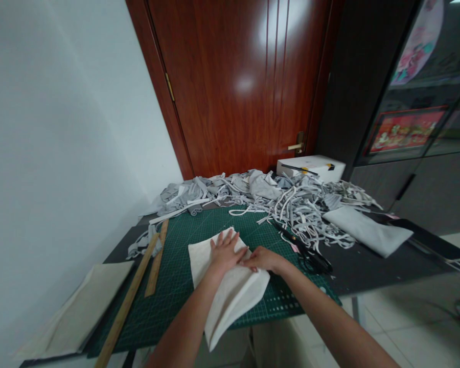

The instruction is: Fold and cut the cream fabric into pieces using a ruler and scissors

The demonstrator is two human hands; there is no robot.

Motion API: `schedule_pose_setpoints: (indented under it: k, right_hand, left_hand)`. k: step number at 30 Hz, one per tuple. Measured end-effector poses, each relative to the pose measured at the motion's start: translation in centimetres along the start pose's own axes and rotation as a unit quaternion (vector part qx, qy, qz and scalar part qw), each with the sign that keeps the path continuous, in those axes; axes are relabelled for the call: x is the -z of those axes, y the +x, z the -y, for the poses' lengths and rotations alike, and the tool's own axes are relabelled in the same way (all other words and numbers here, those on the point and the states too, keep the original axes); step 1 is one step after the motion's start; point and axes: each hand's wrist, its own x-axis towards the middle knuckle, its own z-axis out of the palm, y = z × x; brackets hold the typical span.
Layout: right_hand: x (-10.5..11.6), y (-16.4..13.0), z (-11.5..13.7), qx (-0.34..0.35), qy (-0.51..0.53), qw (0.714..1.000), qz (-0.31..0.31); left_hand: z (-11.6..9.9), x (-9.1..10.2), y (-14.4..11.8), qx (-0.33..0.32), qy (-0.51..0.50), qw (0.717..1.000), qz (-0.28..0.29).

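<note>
Both hands, left hand (225, 251) and right hand (263, 258), lay open and flat on the folded white fabric (230, 291) on the green cutting mat (184, 240); even pressure along the fold would keep edges aligned.

We note one folded piece of white felt-like cloth (230, 289) on the green cutting mat (184, 255). It is off-white, matte and thick, doubled over into at least two layers. Its far end lies flat on the mat towards 12 o'clock; the near end runs past the mat's front edge at 6 o'clock and droops, layers parting slightly there. The long axis slants from 11 o'clock to 5 o'clock. We see the fold line running along its right side.
</note>
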Motion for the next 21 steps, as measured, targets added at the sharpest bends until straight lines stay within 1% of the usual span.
schedule_pose_setpoints:
  k: [2, 7, 9, 11, 15, 18, 21]
  right_hand:
    - [-0.2, -0.5, -0.4, -0.007, 0.011, 1.000, -0.013]
    - [-1.4, -2.0, -1.7, -0.015, 0.057, 0.993, -0.100]
    - [-1.9, -2.8, -1.9, -0.008, 0.086, 0.989, -0.120]
    - [-2.3, -3.8, -1.8, -0.013, 0.120, 0.986, -0.113]
    - [-3.1, -5.3, -1.3, -0.058, 0.174, 0.981, -0.068]
    - [-3.2, -5.9, -1.1, -0.080, 0.186, 0.978, -0.057]
    - [-3.0, -6.5, -1.2, -0.080, 0.178, 0.979, -0.051]
  left_hand:
    - [-0.1, 0.0, 0.0, 0.000, 0.000, 1.000, -0.001]
    - [-0.1, 0.2, -0.1, 0.004, -0.003, 1.000, 0.009]
    - [0.0, 0.3, 0.0, 0.002, -0.005, 1.000, 0.016]
    - [0.1, 0.5, 0.3, -0.002, -0.006, 1.000, 0.026]
    - [0.2, 0.8, 1.1, -0.019, -0.001, 0.999, 0.035]
    - [0.1, 0.8, 1.9, -0.040, 0.003, 0.999, 0.037]
    - [0.0, 0.7, 2.5, -0.060, 0.005, 0.997, 0.039]
